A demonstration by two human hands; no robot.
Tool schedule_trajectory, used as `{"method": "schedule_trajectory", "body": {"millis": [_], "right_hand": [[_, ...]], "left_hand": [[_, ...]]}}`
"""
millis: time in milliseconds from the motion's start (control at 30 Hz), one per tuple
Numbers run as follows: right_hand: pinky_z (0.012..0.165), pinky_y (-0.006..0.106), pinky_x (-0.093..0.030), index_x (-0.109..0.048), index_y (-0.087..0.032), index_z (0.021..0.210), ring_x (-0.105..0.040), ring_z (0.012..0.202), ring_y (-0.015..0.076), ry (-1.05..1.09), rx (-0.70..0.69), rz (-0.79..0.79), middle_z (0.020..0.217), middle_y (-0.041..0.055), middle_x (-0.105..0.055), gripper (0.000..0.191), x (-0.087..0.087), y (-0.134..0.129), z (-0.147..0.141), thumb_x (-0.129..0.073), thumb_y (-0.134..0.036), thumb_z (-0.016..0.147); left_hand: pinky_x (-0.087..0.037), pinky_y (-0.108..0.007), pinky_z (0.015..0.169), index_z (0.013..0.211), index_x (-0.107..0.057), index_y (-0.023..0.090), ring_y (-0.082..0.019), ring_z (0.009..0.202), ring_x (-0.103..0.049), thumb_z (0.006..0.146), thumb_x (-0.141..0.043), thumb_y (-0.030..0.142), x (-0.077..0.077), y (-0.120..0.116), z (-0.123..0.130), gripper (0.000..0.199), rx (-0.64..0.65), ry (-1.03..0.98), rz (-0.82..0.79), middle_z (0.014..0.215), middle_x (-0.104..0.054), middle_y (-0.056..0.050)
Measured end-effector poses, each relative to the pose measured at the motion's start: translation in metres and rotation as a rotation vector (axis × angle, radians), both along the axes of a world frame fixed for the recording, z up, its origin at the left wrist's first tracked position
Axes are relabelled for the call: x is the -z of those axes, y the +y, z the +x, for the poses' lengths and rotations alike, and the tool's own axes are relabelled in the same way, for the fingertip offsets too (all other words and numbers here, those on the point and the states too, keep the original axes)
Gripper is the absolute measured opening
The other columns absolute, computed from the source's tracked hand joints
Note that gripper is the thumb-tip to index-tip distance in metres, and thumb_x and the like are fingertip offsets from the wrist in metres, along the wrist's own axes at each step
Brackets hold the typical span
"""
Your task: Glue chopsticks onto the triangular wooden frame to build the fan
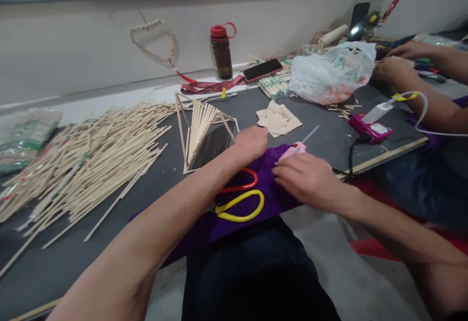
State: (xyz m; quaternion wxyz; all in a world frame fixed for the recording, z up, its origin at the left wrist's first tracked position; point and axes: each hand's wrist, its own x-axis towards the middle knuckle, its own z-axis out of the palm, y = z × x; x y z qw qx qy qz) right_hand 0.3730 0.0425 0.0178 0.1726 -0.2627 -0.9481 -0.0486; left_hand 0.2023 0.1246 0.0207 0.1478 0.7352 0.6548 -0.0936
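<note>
Bare left forearm (171,213), its left hand (252,143) closed, apparently pinching a pale wooden stick (270,128); at four o'clock, right hand (307,179) wraps a pink plastic glue gun (293,150): probably gluing, needing steady aim.

The only camera, worn on the head, looks forward and down (from quite near) over both forearms (183,199), across the table (321,126) to the wall (256,23).

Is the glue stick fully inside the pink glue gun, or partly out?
Partly out: the glue stick extends beyond the glue gun in the right hand; its inner end is hidden.
</note>
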Motion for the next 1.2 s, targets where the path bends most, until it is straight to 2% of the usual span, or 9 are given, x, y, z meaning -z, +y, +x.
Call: {"method": "schedule_trajectory", "body": {"millis": [200, 367, 533, 633, 767, 867, 933, 1067, 1200], "right_hand": [[0.071, 0.037, -0.044, -0.063, -0.008, 0.109, -0.059, 0.084, 0.0246, -0.280, -0.346, -0.130, 0.103, 0.0151, -0.067, 0.028, -0.004, -0.005, -0.082, -0.051, -0.015, 0.085], [0.072, 0.038, -0.043, -0.061, -0.006, 0.115, -0.060, 0.089, 0.0259, -0.358, -0.369, -0.066, 0.105, 0.0182, -0.066, 0.032, -0.015, -0.010, -0.093, -0.043, -0.011, 0.089], [0.066, 0.036, -0.041, -0.061, -0.011, 0.111, -0.056, 0.079, 0.0217, -0.284, -0.397, -0.041, 0.095, 0.0120, -0.064, 0.028, -0.042, -0.019, -0.055, -0.041, -0.014, 0.092], [0.073, 0.035, -0.043, -0.060, -0.014, 0.113, -0.057, 0.085, 0.0219, -0.305, -0.331, -0.167, 0.099, 0.0102, -0.065, 0.032, -0.060, -0.020, -0.005, -0.048, -0.009, 0.084], [0.077, 0.032, -0.046, -0.059, -0.023, 0.121, -0.060, 0.091, 0.0198, -0.106, -0.145, -0.344, 0.106, 0.0057, -0.066, 0.046, -0.069, -0.012, 0.072, -0.052, -0.008, 0.078], [0.068, 0.027, -0.048, -0.060, -0.025, 0.122, -0.061, 0.079, 0.0158, 0.094, 0.074, -0.396, 0.105, 0.0038, -0.067, 0.045, -0.068, 0.009, 0.101, -0.056, -0.013, 0.079], [0.063, 0.026, -0.046, -0.062, -0.023, 0.122, -0.059, 0.070, 0.0148, 0.165, 0.227, -0.318, 0.095, 0.0032, -0.069, 0.046, -0.064, 0.035, 0.099, -0.059, -0.017, 0.077], [0.069, 0.027, -0.042, -0.063, -0.019, 0.123, -0.062, 0.084, 0.0190, 0.072, 0.311, -0.162, 0.104, 0.0049, -0.069, 0.049, -0.045, 0.109, 0.058, -0.057, -0.019, 0.074], [0.071, 0.027, -0.040, -0.065, -0.020, 0.119, -0.062, 0.095, 0.0234, -0.075, 0.392, -0.212, 0.109, 0.0075, -0.069, 0.042, -0.020, 0.175, 0.021, -0.055, -0.040, 0.083]], "left_hand": [[-0.054, -0.036, 0.082, 0.111, -0.071, 0.012, -0.030, 0.101, -0.068, 0.084, -0.047, 0.019, -0.001, 0.000, -0.001, 0.037, 0.033, 0.049, 0.095, 0.100, -0.072, -0.023], [-0.055, -0.036, 0.079, 0.109, -0.072, 0.010, -0.031, 0.100, -0.069, 0.082, -0.047, 0.017, -0.002, -0.001, -0.001, 0.037, 0.051, 0.047, 0.103, 0.096, -0.073, -0.024], [-0.055, -0.037, 0.079, 0.105, -0.073, 0.010, -0.031, 0.097, -0.069, 0.082, -0.047, 0.017, -0.001, -0.001, -0.002, 0.035, 0.051, 0.032, 0.102, 0.094, -0.073, -0.024], [-0.054, -0.036, 0.080, 0.107, -0.072, 0.011, -0.030, 0.099, -0.069, 0.082, -0.047, 0.017, 0.000, -0.002, -0.004, 0.036, 0.064, 0.004, 0.104, 0.095, -0.073, -0.023], [-0.054, -0.034, 0.080, 0.107, -0.072, 0.011, -0.030, 0.100, -0.068, 0.082, -0.048, 0.017, -0.001, -0.003, -0.007, 0.035, 0.073, -0.023, 0.103, 0.097, -0.073, -0.022], [-0.053, -0.033, 0.079, 0.104, -0.074, 0.013, -0.029, 0.100, -0.068, 0.083, -0.048, 0.019, -0.001, -0.004, -0.009, 0.033, 0.086, -0.028, 0.096, 0.098, -0.073, -0.021], [-0.053, -0.035, 0.080, 0.103, -0.074, 0.013, -0.030, 0.101, -0.068, 0.084, -0.047, 0.020, -0.001, -0.004, -0.009, 0.033, 0.097, -0.017, 0.097, 0.101, -0.072, -0.022], [-0.054, -0.038, 0.079, 0.104, -0.073, 0.011, -0.032, 0.098, -0.068, 0.086, -0.044, 0.020, 0.001, -0.006, -0.008, 0.036, 0.103, 0.034, 0.112, 0.101, -0.072, -0.023], [-0.054, -0.035, 0.078, 0.105, -0.074, 0.012, -0.030, 0.098, -0.069, 0.086, -0.044, 0.018, 0.003, -0.008, -0.008, 0.035, 0.099, 0.066, 0.131, 0.097, -0.073, -0.022]]}}
